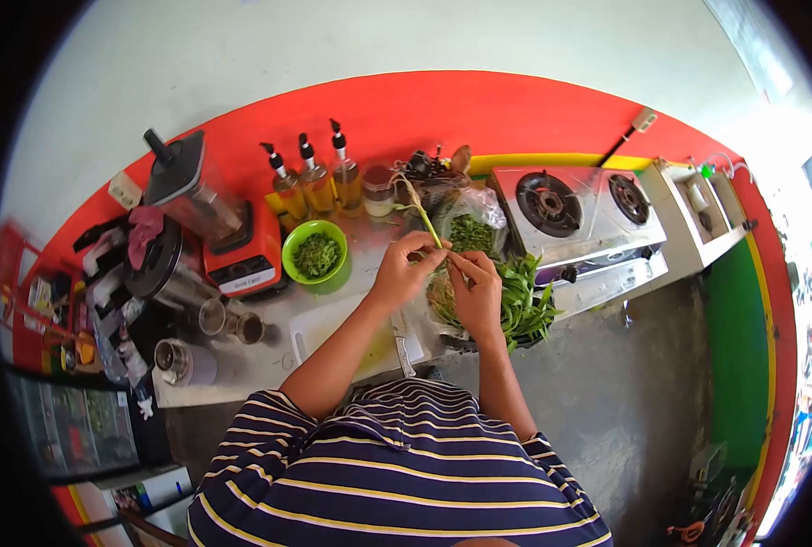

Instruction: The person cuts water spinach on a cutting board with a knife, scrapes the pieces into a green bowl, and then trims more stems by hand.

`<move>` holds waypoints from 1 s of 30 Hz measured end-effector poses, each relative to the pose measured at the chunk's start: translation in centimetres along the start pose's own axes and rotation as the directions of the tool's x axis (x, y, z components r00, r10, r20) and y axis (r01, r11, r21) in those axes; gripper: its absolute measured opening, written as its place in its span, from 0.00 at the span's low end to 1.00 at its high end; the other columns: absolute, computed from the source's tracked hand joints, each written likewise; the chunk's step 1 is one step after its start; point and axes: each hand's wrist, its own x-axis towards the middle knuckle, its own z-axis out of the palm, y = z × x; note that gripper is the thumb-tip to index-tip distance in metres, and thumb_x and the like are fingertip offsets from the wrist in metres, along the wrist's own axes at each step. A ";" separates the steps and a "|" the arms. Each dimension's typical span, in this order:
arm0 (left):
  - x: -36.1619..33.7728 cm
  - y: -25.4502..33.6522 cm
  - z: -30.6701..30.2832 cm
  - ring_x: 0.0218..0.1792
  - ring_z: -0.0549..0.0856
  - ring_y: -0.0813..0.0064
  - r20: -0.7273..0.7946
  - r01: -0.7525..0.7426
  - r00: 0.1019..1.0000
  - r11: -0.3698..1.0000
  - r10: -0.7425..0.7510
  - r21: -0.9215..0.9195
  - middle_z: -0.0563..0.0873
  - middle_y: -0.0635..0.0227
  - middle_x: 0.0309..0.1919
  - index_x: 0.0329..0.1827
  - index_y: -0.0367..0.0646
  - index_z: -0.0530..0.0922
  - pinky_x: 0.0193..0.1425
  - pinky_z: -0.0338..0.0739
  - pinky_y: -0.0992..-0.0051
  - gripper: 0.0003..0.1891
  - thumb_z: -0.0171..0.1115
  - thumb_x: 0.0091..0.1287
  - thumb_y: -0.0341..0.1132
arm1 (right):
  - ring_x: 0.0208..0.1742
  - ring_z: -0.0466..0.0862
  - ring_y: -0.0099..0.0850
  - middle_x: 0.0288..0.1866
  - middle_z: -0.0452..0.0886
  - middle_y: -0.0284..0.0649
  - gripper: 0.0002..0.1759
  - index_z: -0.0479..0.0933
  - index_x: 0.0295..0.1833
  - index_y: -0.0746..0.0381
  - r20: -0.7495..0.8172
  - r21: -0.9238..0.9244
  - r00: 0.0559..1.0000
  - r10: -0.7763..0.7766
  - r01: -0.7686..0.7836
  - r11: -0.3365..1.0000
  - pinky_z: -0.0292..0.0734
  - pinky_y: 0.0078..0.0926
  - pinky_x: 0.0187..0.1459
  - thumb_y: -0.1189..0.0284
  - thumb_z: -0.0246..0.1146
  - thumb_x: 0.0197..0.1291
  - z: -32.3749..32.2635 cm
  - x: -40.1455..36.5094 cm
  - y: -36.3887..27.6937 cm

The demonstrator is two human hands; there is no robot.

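Observation:
My left hand [404, 269] pinches a thin green stem [422, 217] that rises up and away from the fingers. My right hand [475, 290] meets it at the fingertips and grips the lower end of the same stem. Both hands hover over a pile of leafy greens [526, 303] lying on the counter. A clear plastic bag with more greens [471, 232] sits just behind my hands. A green bowl of chopped leaves [316, 252] stands to the left.
A two-burner gas stove [577, 211] stands at the right. Three oil bottles [317, 182] line the red wall. A red blender [215, 228], metal cups [228, 321] and a white cutting board [328, 328] are at the left. Bare concrete floor is below right.

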 end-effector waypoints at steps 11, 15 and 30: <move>-9.8 2.4 -10.2 0.41 0.83 0.80 -0.339 0.054 0.940 0.997 -0.035 0.049 0.88 0.67 0.38 0.54 0.34 0.84 0.50 0.76 0.77 0.12 0.59 0.74 0.31 | 0.35 0.82 0.41 0.42 0.85 0.44 0.19 0.82 0.57 0.62 0.412 -0.062 0.905 0.109 -0.091 0.994 0.78 0.37 0.43 0.72 0.68 0.60 6.4 -3.6 5.2; -13.6 1.3 -11.5 0.41 0.83 0.81 -0.323 0.150 0.936 0.989 -0.138 0.012 0.87 0.67 0.40 0.55 0.34 0.83 0.49 0.76 0.77 0.12 0.59 0.74 0.29 | 0.47 0.86 0.51 0.43 0.87 0.51 0.29 0.74 0.65 0.64 0.542 -0.242 0.788 0.293 -0.188 0.952 0.78 0.45 0.51 0.65 0.69 0.59 8.6 -6.7 7.3; -18.0 -2.0 -14.4 0.38 0.76 0.81 -0.195 0.139 0.956 0.922 -0.220 -0.360 0.81 0.69 0.38 0.59 0.31 0.77 0.47 0.72 0.79 0.20 0.48 0.64 0.20 | 0.51 0.82 0.63 0.46 0.83 0.62 0.27 0.70 0.63 0.72 0.248 -0.486 0.868 0.431 -0.274 0.830 0.77 0.54 0.56 0.72 0.59 0.58 13.0 -15.6 9.2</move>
